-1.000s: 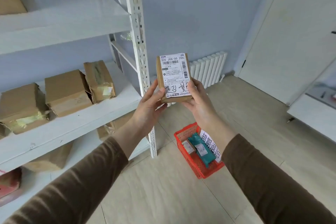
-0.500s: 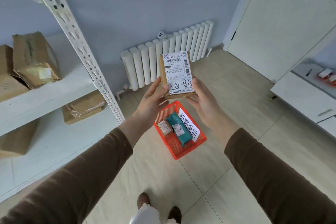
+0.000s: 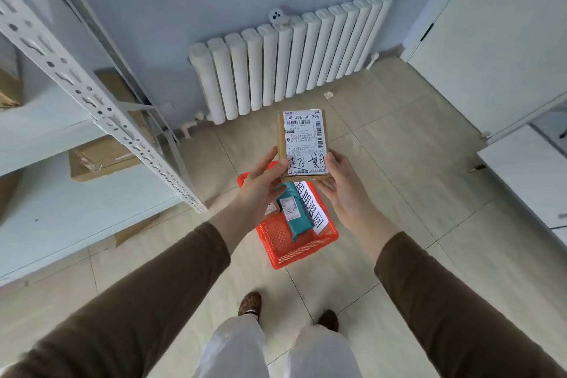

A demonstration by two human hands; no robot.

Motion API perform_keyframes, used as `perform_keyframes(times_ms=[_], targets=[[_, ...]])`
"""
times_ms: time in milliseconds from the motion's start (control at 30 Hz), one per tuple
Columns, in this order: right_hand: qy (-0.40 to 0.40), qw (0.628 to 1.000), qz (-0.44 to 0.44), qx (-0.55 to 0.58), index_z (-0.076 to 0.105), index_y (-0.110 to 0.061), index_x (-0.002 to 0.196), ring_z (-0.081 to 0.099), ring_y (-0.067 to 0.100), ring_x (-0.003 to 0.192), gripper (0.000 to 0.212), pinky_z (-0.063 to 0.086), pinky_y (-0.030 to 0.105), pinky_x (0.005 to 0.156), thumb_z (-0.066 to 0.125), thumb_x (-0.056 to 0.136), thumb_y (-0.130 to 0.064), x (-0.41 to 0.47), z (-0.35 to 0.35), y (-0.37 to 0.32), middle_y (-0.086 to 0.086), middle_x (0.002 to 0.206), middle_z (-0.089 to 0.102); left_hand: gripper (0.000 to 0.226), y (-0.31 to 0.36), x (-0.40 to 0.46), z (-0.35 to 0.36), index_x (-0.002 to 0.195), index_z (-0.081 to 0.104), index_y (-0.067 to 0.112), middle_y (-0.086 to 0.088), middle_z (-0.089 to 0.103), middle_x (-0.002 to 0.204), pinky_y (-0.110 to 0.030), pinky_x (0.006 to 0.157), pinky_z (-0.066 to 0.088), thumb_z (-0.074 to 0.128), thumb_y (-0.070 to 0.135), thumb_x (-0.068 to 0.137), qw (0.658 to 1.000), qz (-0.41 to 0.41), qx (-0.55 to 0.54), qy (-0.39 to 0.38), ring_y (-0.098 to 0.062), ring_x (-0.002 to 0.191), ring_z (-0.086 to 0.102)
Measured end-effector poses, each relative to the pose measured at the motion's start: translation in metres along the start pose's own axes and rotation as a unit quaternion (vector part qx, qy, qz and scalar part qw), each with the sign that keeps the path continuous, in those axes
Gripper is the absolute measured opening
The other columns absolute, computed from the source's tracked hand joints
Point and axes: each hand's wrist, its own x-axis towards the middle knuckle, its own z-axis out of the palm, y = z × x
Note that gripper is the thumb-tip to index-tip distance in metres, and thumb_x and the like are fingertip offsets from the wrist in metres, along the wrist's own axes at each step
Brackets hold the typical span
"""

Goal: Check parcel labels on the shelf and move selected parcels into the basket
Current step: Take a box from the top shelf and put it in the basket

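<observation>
A small brown parcel (image 3: 303, 141) with a white barcode label faces me, held upright above the far end of the basket. My left hand (image 3: 260, 187) grips its lower left edge and my right hand (image 3: 343, 190) grips its lower right edge. Below on the floor stands the red mesh basket (image 3: 294, 247), which holds a teal parcel (image 3: 296, 213), a small brown parcel partly hidden by my left hand, and a white sign with black characters (image 3: 313, 209).
The white metal shelf (image 3: 101, 107) stands at the left with cardboard boxes (image 3: 104, 156) on its lower levels. A white radiator (image 3: 288, 61) lines the far wall. A white door and white cabinet (image 3: 527, 169) are at the right. My feet (image 3: 250, 302) stand just before the basket.
My view has turned away from the shelf and down toward the floor. Both hands have carried the parcel lower, so it now hangs over the red basket.
</observation>
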Motion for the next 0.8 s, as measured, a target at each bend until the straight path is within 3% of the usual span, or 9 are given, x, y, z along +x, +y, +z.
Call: perform_keyframes(times_ms=[100,200,333,467,600,700,733,800], targets=[[-0.040,0.999,0.033,0.000,0.051,-0.023,0.135,0.065,0.022,0.126,0.049,0.046,0.046,0.114,0.062,0.097,-0.052,0.029,-0.021,0.023,0.003,0.126,0.073,0.062,-0.024,0.021,0.004,0.151,0.050,0.034,0.000,0.077,0.119,-0.047,0.112,0.046,0.071,0.033,0.093,0.999,-0.029,-0.020,0.034,-0.021,0.115,0.069],[-0.069,0.995,0.074,0.001,0.052,-0.022,0.137,0.064,0.024,0.127,0.053,0.043,0.048,0.116,0.067,0.095,-0.049,0.062,-0.040,0.049,0.005,0.129,0.072,0.053,-0.058,0.048,0.002,0.151,0.049,0.040,0.002,0.074,0.121,-0.041,0.098,0.050,0.064,0.033,0.100,0.995,-0.049,-0.045,0.069,-0.024,0.120,0.065],[-0.102,0.988,0.114,-0.006,0.056,-0.025,0.134,0.063,0.023,0.128,0.051,0.040,0.049,0.118,0.071,0.090,-0.045,0.102,-0.061,0.092,0.004,0.127,0.073,0.053,-0.114,0.077,0.002,0.148,0.050,0.046,0.007,0.075,0.118,-0.031,0.081,0.058,0.065,0.037,0.098,0.989,-0.065,-0.079,0.111,-0.019,0.111,0.069],[-0.131,0.977,0.164,-0.021,0.055,-0.028,0.137,0.066,0.020,0.122,0.048,0.045,0.041,0.114,0.071,0.093,-0.041,0.135,-0.081,0.152,0.000,0.123,0.075,0.051,-0.185,0.109,-0.001,0.146,0.049,0.050,0.012,0.077,0.110,-0.033,0.085,0.053,0.063,0.029,0.102,0.978,-0.072,-0.110,0.159,-0.011,0.096,0.073],[-0.115,0.971,0.207,-0.008,0.056,-0.026,0.133,0.067,0.022,0.122,0.042,0.045,0.043,0.114,0.072,0.095,-0.033,0.166,-0.092,0.229,0.002,0.121,0.076,0.057,-0.264,0.145,-0.014,0.149,0.050,0.037,0.002,0.073,0.122,-0.033,0.087,0.053,0.071,0.030,0.097,0.954,-0.086,-0.187,0.218,-0.021,0.111,0.066],[-0.109,0.965,0.236,-0.006,0.058,-0.030,0.131,0.069,0.016,0.118,0.040,0.045,0.043,0.114,0.072,0.095,-0.035,0.180,-0.097,0.280,-0.004,0.119,0.076,0.048,-0.316,0.164,-0.023,0.141,0.060,0.021,-0.005,0.073,0.122,-0.031,0.083,0.056,0.071,0.032,0.095,0.919,-0.114,-0.254,0.278,-0.026,0.123,0.065],[-0.110,0.964,0.243,-0.006,0.058,-0.031,0.132,0.069,0.016,0.118,0.040,0.046,0.043,0.114,0.072,0.094,-0.037,0.187,-0.098,0.303,-0.005,0.120,0.076,0.050,-0.338,0.175,-0.030,0.140,0.061,0.018,-0.007,0.073,0.123,-0.029,0.079,0.059,0.072,0.034,0.094,0.910,-0.119,-0.272,0.289,-0.026,0.122,0.067],[-0.108,0.959,0.261,-0.006,0.058,-0.032,0.133,0.070,0.014,0.117,0.040,0.047,0.039,0.113,0.071,0.096,-0.035,0.199,-0.101,0.345,-0.005,0.121,0.076,0.048,-0.374,0.189,-0.041,0.138,0.063,0.011,-0.011,0.076,0.115,-0.027,0.070,0.062,0.070,0.034,0.096,0.897,-0.130,-0.295,0.303,-0.020,0.100,0.075]])
